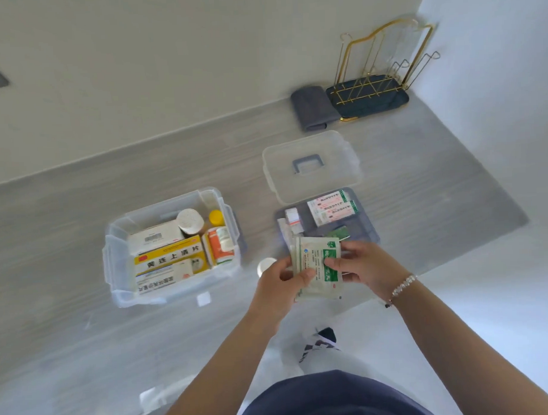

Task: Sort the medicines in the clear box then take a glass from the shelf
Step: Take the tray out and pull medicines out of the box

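Your left hand (pixel 277 280) and right hand (pixel 363 264) both pinch a stack of white-and-green paper sachets (pixel 318 268), fingers clamped on its edges. You're mid-sorting; the clear plastic medicine box (pixel 171 245) sits at ten o'clock on the grey counter (pixel 80 214). Next, judge which compartment suits them.

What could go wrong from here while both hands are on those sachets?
1. The sachets form a loose stack, pinched only at the edges by the left hand and right hand; one might slip out of that grip.
2. The small white bottle sits just behind the left hand and could get knocked over.
3. The clear box already looks packed, so adding the sachets may be tight.
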The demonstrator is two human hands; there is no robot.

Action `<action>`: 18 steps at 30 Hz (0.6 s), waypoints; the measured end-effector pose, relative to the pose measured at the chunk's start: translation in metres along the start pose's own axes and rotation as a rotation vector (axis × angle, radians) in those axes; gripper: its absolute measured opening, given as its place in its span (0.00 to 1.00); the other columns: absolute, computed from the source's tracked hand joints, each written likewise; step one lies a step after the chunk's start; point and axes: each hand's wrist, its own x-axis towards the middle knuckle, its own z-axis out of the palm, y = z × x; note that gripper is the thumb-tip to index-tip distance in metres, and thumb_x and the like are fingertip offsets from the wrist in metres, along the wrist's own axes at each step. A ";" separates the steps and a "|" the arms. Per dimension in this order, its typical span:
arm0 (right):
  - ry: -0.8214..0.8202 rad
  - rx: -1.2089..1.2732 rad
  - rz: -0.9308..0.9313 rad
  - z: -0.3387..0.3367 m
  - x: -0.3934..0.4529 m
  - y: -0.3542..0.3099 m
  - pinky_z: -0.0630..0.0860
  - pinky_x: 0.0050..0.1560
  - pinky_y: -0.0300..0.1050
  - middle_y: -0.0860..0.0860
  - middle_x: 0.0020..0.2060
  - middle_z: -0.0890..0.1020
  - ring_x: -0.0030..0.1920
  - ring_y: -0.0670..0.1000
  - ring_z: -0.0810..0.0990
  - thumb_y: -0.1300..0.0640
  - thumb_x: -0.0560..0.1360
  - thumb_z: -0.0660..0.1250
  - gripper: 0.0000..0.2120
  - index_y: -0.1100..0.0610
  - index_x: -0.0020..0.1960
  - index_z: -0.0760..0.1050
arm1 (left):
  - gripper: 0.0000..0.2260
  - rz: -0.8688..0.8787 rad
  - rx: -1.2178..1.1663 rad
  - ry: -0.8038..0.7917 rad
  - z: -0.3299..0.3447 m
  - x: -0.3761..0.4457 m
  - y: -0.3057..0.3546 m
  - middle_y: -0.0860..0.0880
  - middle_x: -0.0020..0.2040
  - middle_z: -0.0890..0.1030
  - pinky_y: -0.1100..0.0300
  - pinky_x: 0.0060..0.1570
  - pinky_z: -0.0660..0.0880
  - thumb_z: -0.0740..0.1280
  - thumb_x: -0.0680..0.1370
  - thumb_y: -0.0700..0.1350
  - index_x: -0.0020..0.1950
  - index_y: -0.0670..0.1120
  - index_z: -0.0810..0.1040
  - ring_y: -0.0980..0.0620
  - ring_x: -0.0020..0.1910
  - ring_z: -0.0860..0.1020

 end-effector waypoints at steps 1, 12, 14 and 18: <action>0.019 -0.027 0.027 -0.008 0.001 0.008 0.82 0.46 0.46 0.56 0.46 0.84 0.44 0.53 0.84 0.66 0.70 0.70 0.12 0.61 0.54 0.78 | 0.11 -0.009 0.030 0.013 0.010 0.003 -0.006 0.43 0.50 0.84 0.48 0.54 0.78 0.70 0.74 0.42 0.56 0.47 0.79 0.45 0.50 0.82; 0.182 -0.410 0.091 -0.020 0.026 0.071 0.81 0.47 0.49 0.56 0.47 0.84 0.43 0.54 0.84 0.58 0.65 0.76 0.12 0.56 0.41 0.73 | 0.09 -0.190 0.117 0.374 0.052 0.027 -0.076 0.45 0.45 0.84 0.44 0.48 0.80 0.75 0.69 0.42 0.43 0.45 0.76 0.44 0.44 0.83; 0.173 -0.453 0.061 -0.015 0.030 0.073 0.80 0.46 0.45 0.56 0.48 0.84 0.44 0.52 0.83 0.57 0.65 0.76 0.11 0.56 0.41 0.74 | 0.07 -0.183 0.126 0.416 0.050 0.028 -0.080 0.46 0.45 0.84 0.46 0.49 0.80 0.74 0.70 0.42 0.43 0.46 0.77 0.45 0.44 0.83; 0.156 -0.461 0.007 -0.006 0.038 0.072 0.78 0.45 0.40 0.56 0.50 0.84 0.47 0.52 0.83 0.59 0.66 0.75 0.12 0.59 0.48 0.79 | 0.04 -0.158 0.102 0.467 0.046 0.029 -0.078 0.46 0.46 0.85 0.46 0.51 0.79 0.72 0.72 0.41 0.45 0.47 0.79 0.46 0.46 0.83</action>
